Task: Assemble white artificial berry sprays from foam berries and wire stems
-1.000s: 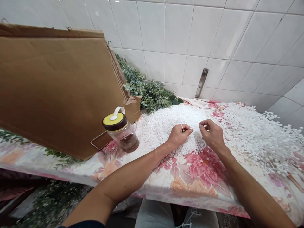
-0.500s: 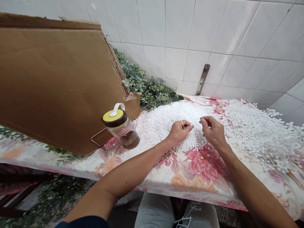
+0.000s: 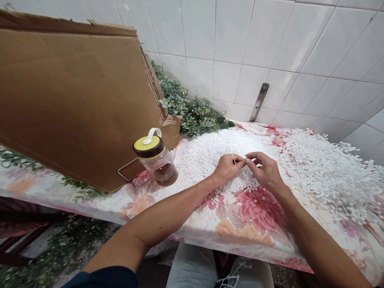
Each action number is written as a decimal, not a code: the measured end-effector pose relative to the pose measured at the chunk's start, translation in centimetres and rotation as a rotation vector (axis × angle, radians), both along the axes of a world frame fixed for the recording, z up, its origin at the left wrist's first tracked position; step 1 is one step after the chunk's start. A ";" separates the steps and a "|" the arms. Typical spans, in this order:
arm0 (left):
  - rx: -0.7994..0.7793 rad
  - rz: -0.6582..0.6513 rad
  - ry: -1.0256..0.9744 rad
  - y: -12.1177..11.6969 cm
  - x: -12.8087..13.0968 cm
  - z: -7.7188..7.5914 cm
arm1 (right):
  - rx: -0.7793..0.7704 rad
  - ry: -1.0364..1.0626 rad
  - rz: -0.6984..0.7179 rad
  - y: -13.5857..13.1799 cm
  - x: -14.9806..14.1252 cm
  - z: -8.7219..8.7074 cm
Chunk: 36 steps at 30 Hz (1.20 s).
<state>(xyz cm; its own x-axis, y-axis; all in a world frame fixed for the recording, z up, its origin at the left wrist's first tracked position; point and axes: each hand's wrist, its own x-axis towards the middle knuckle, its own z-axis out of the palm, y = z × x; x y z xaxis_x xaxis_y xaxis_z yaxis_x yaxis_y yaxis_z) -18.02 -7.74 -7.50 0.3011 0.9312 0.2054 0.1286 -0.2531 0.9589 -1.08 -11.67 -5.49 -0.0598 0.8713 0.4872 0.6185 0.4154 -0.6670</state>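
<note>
My left hand (image 3: 227,167) rests on a heap of small white beads (image 3: 210,150) and pinches a thin white stem (image 3: 233,157) between thumb and forefinger. My right hand (image 3: 264,170) is closed in a pinch right beside it, fingertips touching the left hand's fingertips at the stem; whatever it holds is too small to name. Both wrists lie on the flowered tablecloth (image 3: 252,216).
A jar with a yellow lid (image 3: 155,162) stands left of my hands, in front of a large leaning cardboard sheet (image 3: 75,100). Green artificial foliage (image 3: 192,114) lies against the tiled wall. A mass of white beaded twigs (image 3: 330,172) covers the table's right side.
My right hand has moved left until its fingertips meet those of my left hand. The left hand has kept its pinch on the stem.
</note>
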 end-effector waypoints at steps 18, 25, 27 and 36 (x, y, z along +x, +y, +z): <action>0.044 0.014 0.109 0.2 0.0 -0.4 | 0.097 -0.226 0.016 0.5 0.7 -0.6; 0.055 0.011 0.125 -0.2 -0.1 0.1 | 0.074 -0.262 0.012 0.4 0.8 -0.3; 0.074 0.009 0.130 -0.3 -0.2 0.3 | 0.056 -0.277 0.013 0.3 0.8 -0.2; 0.109 0.006 0.161 -0.7 -0.3 0.9 | 0.015 -0.334 0.012 0.4 1.2 -0.2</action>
